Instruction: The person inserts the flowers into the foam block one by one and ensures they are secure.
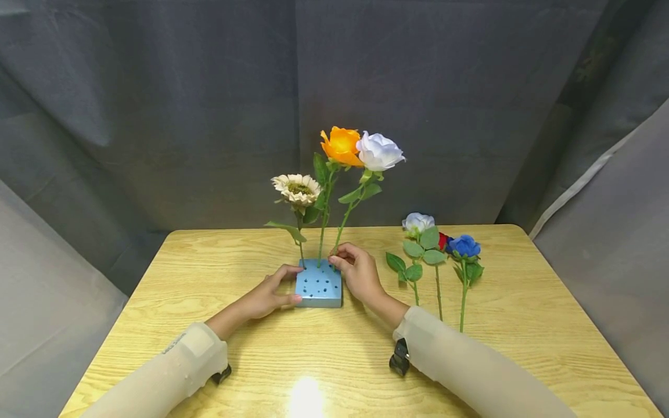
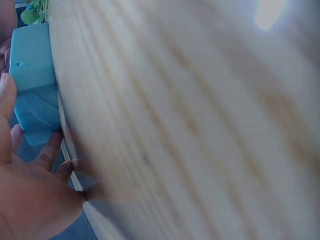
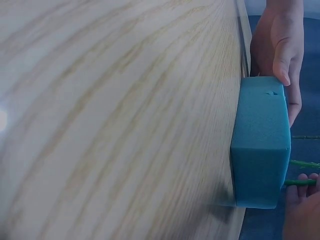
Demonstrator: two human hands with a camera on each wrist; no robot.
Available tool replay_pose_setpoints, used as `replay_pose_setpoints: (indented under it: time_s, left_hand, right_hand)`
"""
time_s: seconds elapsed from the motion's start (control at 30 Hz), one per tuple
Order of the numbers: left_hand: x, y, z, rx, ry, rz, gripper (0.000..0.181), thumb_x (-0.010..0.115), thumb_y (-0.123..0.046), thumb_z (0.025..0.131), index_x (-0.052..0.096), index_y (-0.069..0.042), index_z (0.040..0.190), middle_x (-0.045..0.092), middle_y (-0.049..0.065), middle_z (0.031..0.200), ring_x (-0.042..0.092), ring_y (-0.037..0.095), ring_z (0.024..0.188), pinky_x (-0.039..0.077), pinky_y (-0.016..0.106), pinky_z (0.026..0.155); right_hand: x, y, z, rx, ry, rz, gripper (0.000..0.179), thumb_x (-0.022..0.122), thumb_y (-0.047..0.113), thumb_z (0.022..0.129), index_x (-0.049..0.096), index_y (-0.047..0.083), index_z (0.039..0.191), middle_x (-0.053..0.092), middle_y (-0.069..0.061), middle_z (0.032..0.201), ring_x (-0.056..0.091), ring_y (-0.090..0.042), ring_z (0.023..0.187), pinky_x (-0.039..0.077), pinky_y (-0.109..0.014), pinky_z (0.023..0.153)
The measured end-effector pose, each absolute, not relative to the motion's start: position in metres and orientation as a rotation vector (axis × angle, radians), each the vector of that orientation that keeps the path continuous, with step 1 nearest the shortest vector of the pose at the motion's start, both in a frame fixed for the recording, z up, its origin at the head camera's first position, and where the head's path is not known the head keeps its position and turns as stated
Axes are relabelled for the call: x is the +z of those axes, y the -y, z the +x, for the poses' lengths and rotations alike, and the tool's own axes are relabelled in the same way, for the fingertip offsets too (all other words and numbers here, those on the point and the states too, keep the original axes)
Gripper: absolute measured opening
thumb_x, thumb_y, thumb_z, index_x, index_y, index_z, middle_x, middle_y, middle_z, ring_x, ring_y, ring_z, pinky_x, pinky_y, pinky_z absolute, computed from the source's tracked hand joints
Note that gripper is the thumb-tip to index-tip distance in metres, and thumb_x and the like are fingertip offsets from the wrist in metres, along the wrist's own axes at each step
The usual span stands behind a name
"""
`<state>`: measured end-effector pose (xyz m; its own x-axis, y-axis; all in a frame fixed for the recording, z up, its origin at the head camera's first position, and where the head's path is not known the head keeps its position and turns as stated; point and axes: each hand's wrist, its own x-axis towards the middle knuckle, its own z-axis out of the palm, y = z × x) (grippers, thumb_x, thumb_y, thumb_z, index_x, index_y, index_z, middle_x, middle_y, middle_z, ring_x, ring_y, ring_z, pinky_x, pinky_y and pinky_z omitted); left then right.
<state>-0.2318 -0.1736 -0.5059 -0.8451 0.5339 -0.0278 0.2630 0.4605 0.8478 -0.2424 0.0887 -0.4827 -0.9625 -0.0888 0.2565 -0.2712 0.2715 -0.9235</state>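
A light blue foam block (image 1: 320, 288) with several holes in its top sits on the table. My left hand (image 1: 265, 297) holds its left side, thumb near the front corner and fingers toward the back. In the left wrist view, the thumb (image 2: 7, 97) lies along the block's upper edge. My right hand (image 1: 360, 275) pinches the low green stem of a white rose (image 1: 380, 152) at the block's back right corner. An orange flower (image 1: 341, 146) and a cream sunflower (image 1: 298, 188) stand upright in the block's back row, left of that rose.
Right of the block, another white rose (image 1: 418, 222), a red flower (image 1: 442, 241) and a blue rose (image 1: 464, 246) lie on the wooden table (image 1: 292, 354), stems toward me. A grey curtain (image 1: 209, 116) hangs behind the table's far edge.
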Motion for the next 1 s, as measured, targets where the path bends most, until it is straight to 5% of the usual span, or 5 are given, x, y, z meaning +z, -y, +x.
replay_pose_setpoints:
  time_s: [0.3,0.6,0.83,1.0]
  left_hand:
    - [-0.506,0.173,-0.232,1.321,-2.433,0.678,0.065,0.073,-0.023,0.097,0.042,-0.017,0.154,0.048,0.018,0.155,0.037,0.041,0.148,-0.006,0.072,0.119]
    - [-0.507,0.174,-0.233,1.326,-2.420,0.679,0.064,0.073,-0.024,0.098,0.042,-0.017,0.154,0.046,0.019,0.156,0.033,0.042,0.150,-0.007,0.072,0.119]
    - [-0.506,0.174,-0.233,1.328,-2.414,0.666,0.064,0.072,-0.023,0.098,0.041,-0.018,0.154,0.045,0.019,0.157,0.033,0.043,0.150,-0.008,0.072,0.119]
    - [-0.506,0.174,-0.232,1.336,-2.409,0.664,0.064,0.072,-0.023,0.098,0.041,-0.017,0.154,0.045,0.020,0.157,0.032,0.044,0.150,-0.009,0.071,0.119]
  right_hand:
    - [-0.480,-0.089,-0.242,1.858,2.349,0.338,0.008,0.073,0.008,0.095,0.074,0.004,0.102,0.075,-0.012,0.098,0.072,-0.034,0.092,0.055,-0.023,0.074]
    - [-0.473,-0.090,-0.237,1.975,2.326,0.345,0.019,0.070,0.004,0.097,0.069,-0.008,0.112,0.072,-0.025,0.109,0.069,-0.044,0.101,0.056,-0.055,0.089]
    - [-0.475,-0.091,-0.240,1.955,2.331,0.308,0.015,0.073,0.006,0.096,0.072,-0.002,0.109,0.073,-0.017,0.105,0.071,-0.034,0.098,0.057,-0.024,0.079]
    - [-0.475,-0.094,-0.238,1.954,2.344,0.277,0.018,0.074,0.007,0.096,0.071,-0.001,0.111,0.072,-0.015,0.107,0.071,-0.026,0.098,0.056,-0.021,0.080]
